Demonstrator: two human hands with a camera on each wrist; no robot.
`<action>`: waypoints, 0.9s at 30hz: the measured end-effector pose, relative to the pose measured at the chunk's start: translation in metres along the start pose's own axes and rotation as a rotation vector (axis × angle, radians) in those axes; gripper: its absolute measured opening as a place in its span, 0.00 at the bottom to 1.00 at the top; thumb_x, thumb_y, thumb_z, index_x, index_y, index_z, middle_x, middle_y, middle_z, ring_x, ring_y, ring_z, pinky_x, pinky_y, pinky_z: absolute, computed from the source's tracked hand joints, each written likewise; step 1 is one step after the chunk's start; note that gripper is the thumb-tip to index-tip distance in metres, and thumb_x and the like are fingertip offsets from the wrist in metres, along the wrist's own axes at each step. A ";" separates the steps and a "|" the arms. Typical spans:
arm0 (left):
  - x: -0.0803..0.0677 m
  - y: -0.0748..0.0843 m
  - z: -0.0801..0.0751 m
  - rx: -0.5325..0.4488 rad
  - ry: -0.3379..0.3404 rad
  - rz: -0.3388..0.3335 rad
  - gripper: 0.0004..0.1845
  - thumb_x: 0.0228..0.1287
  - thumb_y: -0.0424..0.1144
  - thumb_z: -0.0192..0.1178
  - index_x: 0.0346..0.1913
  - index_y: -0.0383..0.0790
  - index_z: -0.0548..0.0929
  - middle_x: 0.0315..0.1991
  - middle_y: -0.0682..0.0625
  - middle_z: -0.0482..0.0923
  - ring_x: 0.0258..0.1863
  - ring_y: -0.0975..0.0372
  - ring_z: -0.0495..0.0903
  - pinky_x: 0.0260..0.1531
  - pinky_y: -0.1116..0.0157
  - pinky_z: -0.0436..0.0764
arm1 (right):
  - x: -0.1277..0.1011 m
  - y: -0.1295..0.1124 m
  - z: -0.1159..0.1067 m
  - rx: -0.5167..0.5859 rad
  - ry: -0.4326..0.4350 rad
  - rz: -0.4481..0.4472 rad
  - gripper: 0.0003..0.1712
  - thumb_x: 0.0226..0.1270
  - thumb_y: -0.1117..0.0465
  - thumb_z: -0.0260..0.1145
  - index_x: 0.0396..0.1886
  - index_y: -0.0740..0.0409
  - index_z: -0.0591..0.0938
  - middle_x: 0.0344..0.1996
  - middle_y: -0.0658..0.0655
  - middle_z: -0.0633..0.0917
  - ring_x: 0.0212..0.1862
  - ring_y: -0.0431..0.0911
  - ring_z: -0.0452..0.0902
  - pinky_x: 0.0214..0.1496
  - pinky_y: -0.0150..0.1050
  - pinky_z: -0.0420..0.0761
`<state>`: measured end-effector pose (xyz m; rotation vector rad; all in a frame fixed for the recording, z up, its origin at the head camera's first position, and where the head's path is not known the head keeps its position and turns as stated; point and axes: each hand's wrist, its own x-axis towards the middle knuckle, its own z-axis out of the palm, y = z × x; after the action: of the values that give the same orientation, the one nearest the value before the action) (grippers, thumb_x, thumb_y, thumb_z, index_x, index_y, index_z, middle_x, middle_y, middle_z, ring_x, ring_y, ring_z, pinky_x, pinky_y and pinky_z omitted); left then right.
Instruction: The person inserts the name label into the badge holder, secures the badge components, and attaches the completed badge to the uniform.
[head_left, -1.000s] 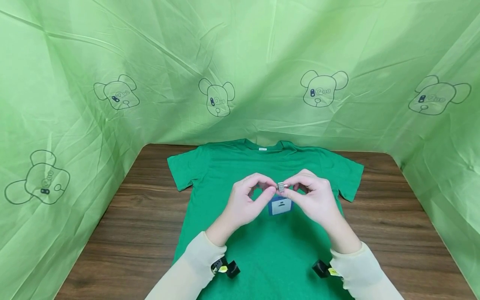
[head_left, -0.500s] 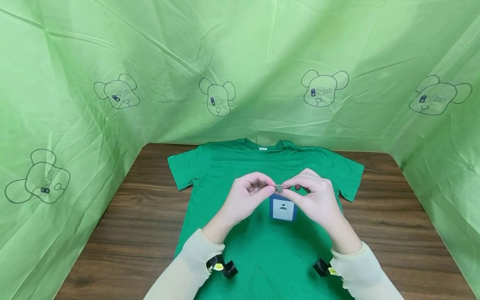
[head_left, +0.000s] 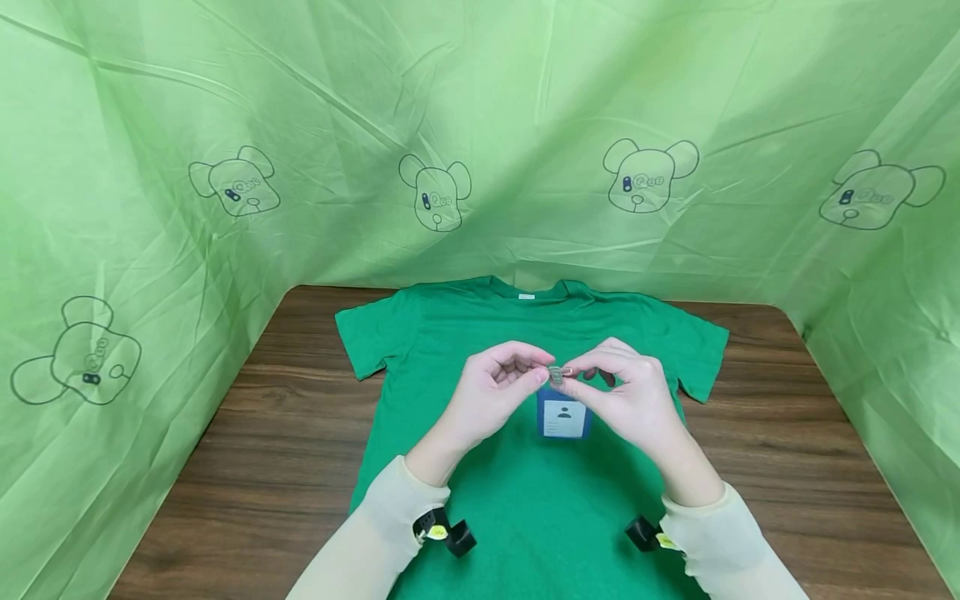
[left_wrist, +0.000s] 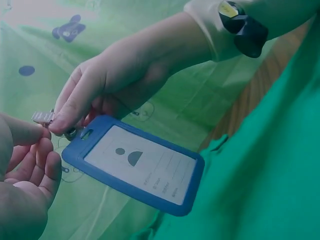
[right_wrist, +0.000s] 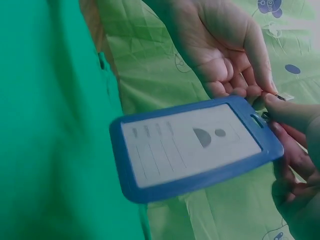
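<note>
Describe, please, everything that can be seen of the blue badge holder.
The badge holder is a blue, plastic-looking frame around a white card bearing a grey person icon and unreadable print. Near its top is a slot. It hangs above the green shirt, apparently from the metal clip that the left hand and right hand pinch.

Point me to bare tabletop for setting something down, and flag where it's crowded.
Bare table shows left and right of the green shirt, each patch between shirt and light green cloth. Crowded: over the shirt's middle, where the left hand and right hand pinch the metal clip, the blue badge just below.
</note>
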<state>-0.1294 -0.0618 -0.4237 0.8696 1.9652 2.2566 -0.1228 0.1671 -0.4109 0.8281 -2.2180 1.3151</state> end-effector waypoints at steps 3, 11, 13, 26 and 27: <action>0.000 0.000 0.000 0.019 0.031 0.017 0.09 0.78 0.26 0.65 0.54 0.26 0.88 0.46 0.38 0.88 0.42 0.52 0.87 0.44 0.67 0.86 | 0.000 0.001 -0.003 0.024 -0.048 -0.006 0.19 0.56 0.74 0.85 0.43 0.48 0.95 0.37 0.44 0.92 0.39 0.37 0.79 0.33 0.35 0.74; -0.001 0.001 -0.002 0.011 0.077 0.023 0.07 0.77 0.27 0.66 0.52 0.28 0.89 0.44 0.38 0.88 0.39 0.31 0.80 0.40 0.67 0.84 | -0.001 0.003 -0.005 0.101 -0.016 0.021 0.20 0.60 0.77 0.81 0.46 0.51 0.95 0.37 0.47 0.92 0.33 0.39 0.77 0.30 0.36 0.74; -0.001 0.000 -0.002 0.013 0.077 0.024 0.08 0.78 0.27 0.66 0.53 0.28 0.89 0.44 0.39 0.88 0.39 0.34 0.81 0.41 0.66 0.85 | -0.001 0.003 -0.002 0.101 0.002 0.039 0.19 0.61 0.77 0.81 0.45 0.51 0.95 0.37 0.47 0.92 0.30 0.39 0.75 0.30 0.33 0.74; 0.000 -0.003 -0.002 0.185 0.088 0.187 0.09 0.74 0.25 0.68 0.52 0.33 0.90 0.44 0.43 0.87 0.40 0.55 0.85 0.43 0.63 0.87 | -0.001 0.001 0.010 0.229 0.104 -0.005 0.15 0.64 0.80 0.76 0.46 0.60 0.93 0.38 0.59 0.92 0.36 0.41 0.81 0.39 0.30 0.80; 0.000 -0.003 -0.002 0.188 0.089 0.189 0.08 0.74 0.25 0.68 0.52 0.33 0.90 0.44 0.43 0.87 0.40 0.55 0.85 0.43 0.63 0.87 | 0.000 0.001 0.011 0.229 0.112 -0.025 0.17 0.63 0.81 0.76 0.46 0.61 0.93 0.38 0.59 0.92 0.36 0.42 0.81 0.39 0.29 0.80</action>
<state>-0.1311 -0.0629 -0.4262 1.0311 2.2540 2.2710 -0.1237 0.1574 -0.4168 0.8372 -1.9910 1.5835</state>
